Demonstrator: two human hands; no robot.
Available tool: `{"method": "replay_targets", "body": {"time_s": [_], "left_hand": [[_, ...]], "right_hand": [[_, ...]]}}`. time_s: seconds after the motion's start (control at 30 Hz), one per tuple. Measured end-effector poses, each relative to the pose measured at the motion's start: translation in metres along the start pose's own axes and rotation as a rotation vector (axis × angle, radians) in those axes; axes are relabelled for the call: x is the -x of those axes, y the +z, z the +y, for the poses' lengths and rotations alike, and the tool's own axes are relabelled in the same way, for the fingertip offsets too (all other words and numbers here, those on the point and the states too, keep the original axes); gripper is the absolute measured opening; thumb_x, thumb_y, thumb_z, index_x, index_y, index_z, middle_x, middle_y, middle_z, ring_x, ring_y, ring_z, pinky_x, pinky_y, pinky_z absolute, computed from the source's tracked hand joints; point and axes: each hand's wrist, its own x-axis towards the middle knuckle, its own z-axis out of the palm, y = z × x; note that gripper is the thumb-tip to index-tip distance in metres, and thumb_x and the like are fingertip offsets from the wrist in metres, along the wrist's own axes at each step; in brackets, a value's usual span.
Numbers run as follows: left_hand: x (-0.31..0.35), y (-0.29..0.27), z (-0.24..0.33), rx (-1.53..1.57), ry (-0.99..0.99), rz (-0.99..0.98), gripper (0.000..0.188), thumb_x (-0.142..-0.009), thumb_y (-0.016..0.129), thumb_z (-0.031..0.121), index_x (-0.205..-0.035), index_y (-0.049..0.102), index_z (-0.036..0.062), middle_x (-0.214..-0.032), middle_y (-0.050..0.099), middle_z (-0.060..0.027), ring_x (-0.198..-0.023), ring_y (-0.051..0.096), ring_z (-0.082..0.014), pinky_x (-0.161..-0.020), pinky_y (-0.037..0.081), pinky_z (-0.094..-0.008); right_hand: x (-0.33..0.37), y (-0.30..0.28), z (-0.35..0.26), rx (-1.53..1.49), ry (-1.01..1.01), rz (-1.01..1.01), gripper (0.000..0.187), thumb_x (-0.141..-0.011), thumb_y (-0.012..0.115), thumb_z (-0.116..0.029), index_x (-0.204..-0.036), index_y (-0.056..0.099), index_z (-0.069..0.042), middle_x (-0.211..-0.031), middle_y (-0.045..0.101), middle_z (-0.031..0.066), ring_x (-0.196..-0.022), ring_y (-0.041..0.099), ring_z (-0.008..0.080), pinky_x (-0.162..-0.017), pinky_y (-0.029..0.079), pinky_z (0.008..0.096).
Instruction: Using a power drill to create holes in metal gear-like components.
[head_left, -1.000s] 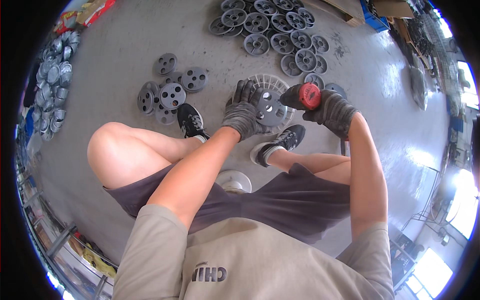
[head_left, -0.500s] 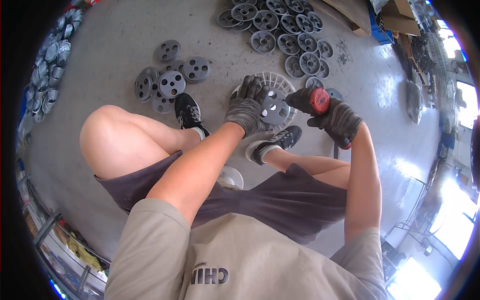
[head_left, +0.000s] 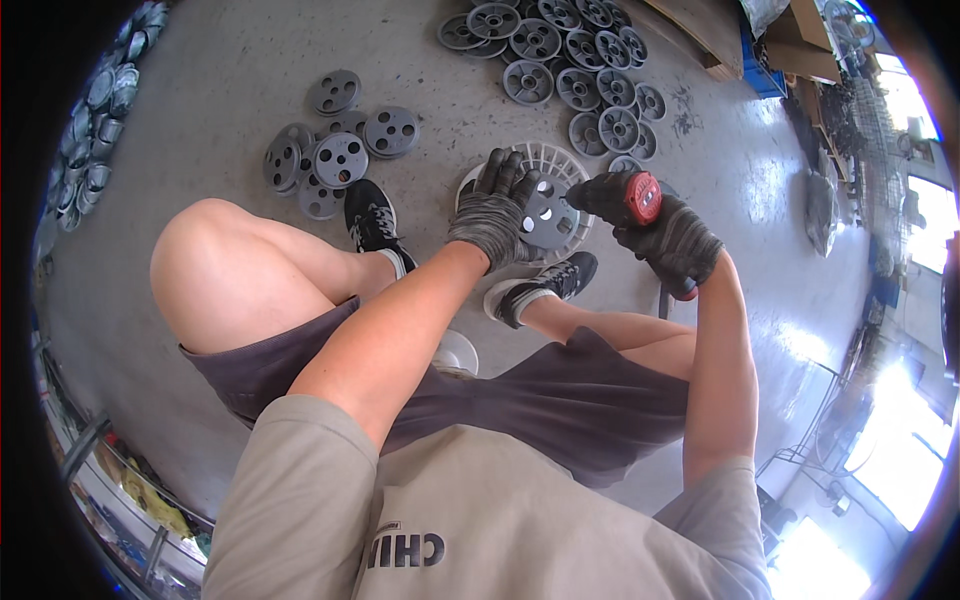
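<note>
My left hand [head_left: 490, 215], in a dark grey work glove, lies with outstretched fingers on the left side of a grey disc wheel [head_left: 556, 225] with round holes. The wheel rests on an upturned-looking white slatted plastic basket [head_left: 568, 170] between my feet. In my right hand [head_left: 682, 242], also gloved, is a black and red power drill [head_left: 643, 197]. Its front end points left toward the wheel's right edge; whether the tip touches the wheel I cannot tell. Part of the wheel is hidden under my left hand.
A small group of grey disc wheels [head_left: 341, 160] lies on the floor at the far left. Beyond the basket is a larger heap of spoked grey wheels [head_left: 580, 88]. Shiny metal parts [head_left: 100, 130] line the left edge; cardboard [head_left: 800, 40] and a blue crate [head_left: 762, 75] stand far right.
The view has shifted slightly. Both hands, the wheel and the drill keep nearly the same places relative to each other.
</note>
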Motion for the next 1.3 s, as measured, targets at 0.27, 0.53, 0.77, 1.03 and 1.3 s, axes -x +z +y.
{"method": "replay_targets", "body": {"time_s": [0.27, 0.53, 0.77, 1.03, 1.3], "left_hand": [[0.000, -0.002, 0.001, -0.012, 0.007, -0.007, 0.135, -0.058, 0.084, 0.079, -0.166, 0.032, 0.0151, -0.176, 0.016, -0.0197, -0.164, 0.007, -0.0419, -0.129, 0.022, -0.0572], [0.000, -0.003, 0.002, -0.023, 0.000, 0.000, 0.136, -0.058, 0.083, 0.079, -0.166, 0.031, 0.0151, -0.176, 0.015, -0.0188, -0.164, 0.007, -0.0411, -0.129, 0.021, -0.0569], [0.000, -0.002, 0.002, -0.039, -0.012, -0.028, 0.136, -0.058, 0.082, 0.080, -0.166, 0.032, 0.0143, -0.176, 0.015, -0.0190, -0.164, 0.007, -0.0416, -0.129, 0.020, -0.0565], [0.001, -0.002, 0.003, -0.007, 0.011, 0.000, 0.135, -0.058, 0.083, 0.079, -0.166, 0.034, 0.0146, -0.176, 0.018, -0.0199, -0.164, 0.008, -0.0419, -0.129, 0.020, -0.0582], [0.000, -0.004, 0.002, 0.026, 0.003, -0.005, 0.130, -0.060, 0.088, 0.071, -0.166, 0.034, 0.0168, -0.177, 0.016, -0.0195, -0.165, 0.007, -0.0408, -0.128, 0.021, -0.0606]], "right_hand": [[-0.002, 0.000, -0.005, 0.003, -0.052, 0.004, 0.028, -0.085, 0.079, -0.018, -0.106, 0.071, -0.001, -0.074, 0.068, 0.0046, -0.068, 0.062, 0.0138, -0.066, 0.056, 0.0330], [-0.008, 0.003, 0.000, 0.021, -0.043, 0.007, 0.029, -0.084, 0.077, -0.021, -0.105, 0.072, -0.003, -0.076, 0.070, 0.0046, -0.069, 0.064, 0.0160, -0.069, 0.057, 0.0343], [-0.008, 0.003, -0.006, 0.096, -0.039, -0.047, 0.031, -0.083, 0.077, -0.017, -0.112, 0.073, -0.005, -0.086, 0.074, 0.0040, -0.077, 0.064, 0.0140, -0.076, 0.058, 0.0329], [-0.014, 0.002, -0.004, 0.110, -0.078, -0.048, 0.046, -0.081, 0.083, -0.017, -0.122, 0.067, -0.001, -0.098, 0.074, 0.0115, -0.087, 0.064, 0.0219, -0.088, 0.057, 0.0363], [-0.021, -0.001, 0.001, 0.125, -0.165, -0.004, 0.049, -0.076, 0.085, -0.017, -0.123, 0.073, -0.005, -0.103, 0.078, 0.0105, -0.090, 0.068, 0.0201, -0.090, 0.058, 0.0351]]}}
